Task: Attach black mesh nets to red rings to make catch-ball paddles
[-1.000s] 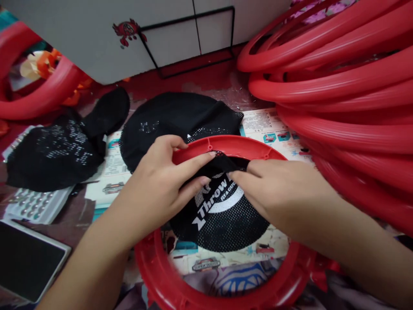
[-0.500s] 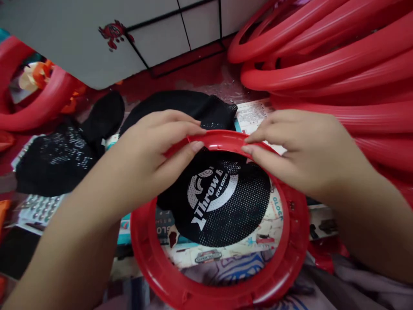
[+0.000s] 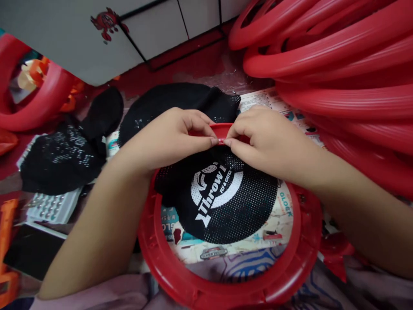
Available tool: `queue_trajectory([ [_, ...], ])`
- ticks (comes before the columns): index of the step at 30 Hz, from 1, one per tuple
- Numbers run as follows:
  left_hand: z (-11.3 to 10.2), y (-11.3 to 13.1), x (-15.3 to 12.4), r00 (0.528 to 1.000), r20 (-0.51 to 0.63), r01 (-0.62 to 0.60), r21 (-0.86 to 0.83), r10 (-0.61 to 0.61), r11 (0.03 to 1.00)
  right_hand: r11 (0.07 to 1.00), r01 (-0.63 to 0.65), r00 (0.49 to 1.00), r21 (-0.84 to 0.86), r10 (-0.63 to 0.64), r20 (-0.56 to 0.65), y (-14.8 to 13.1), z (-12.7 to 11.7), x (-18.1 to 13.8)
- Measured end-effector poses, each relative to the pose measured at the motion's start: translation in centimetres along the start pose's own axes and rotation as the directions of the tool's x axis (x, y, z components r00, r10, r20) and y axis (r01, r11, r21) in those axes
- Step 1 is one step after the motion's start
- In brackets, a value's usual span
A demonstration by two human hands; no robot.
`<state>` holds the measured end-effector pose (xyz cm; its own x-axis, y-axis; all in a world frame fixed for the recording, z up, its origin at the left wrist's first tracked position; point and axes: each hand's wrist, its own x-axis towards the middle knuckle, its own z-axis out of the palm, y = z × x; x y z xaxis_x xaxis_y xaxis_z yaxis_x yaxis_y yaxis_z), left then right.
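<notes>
Red plastic ring (image 3: pixel 237 294) sits right in front of the person, its opening partly over a printed sheet (image 3: pixel 193 253) and partly over patterned fabric (image 3: pixel 254 266) on the near side. I'd guess it's light, fairly stiff, maybe a bit slick going by the shine, and not easy to crack. Black mesh cloth (image 3: pixel 226 215) with white lettering lies across the far part of the opening. That's the floppy bit imo: thin, soft, probably quick to wrinkle or creep.

Left hand (image 3: pixel 180 135) and right hand (image 3: pixel 260 137) are both pinched narrow on the far rim, thumb tips nearly meeting. Can't tell if any cloth edge is caught in there too, the fingers cover it. For grip I'd go for the rim, and take the mesh by its edge.

Around it: another black cloth (image 3: pixel 174 103) just beyond the left hand, a crumpled black cloth (image 3: pixel 60 159) further left lying partly on what looks like a calculator (image 3: pixel 54 206). The pile of red hoops (image 3: pixel 332 101) crowds the right side, and a white panel (image 3: pixel 71 38) blocks the far left.
</notes>
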<state>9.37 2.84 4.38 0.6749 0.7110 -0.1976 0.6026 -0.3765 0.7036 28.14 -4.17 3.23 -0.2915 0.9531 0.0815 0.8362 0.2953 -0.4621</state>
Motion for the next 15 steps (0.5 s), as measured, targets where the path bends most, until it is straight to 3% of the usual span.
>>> queue_trajectory([
  [15,0.9,-0.02,0.48,0.994,0.012,0.106,-0.103,-0.106,0.989,0.987,-0.158,0.982,-0.005,0.158,0.1,-0.75,-0.46,0.52],
])
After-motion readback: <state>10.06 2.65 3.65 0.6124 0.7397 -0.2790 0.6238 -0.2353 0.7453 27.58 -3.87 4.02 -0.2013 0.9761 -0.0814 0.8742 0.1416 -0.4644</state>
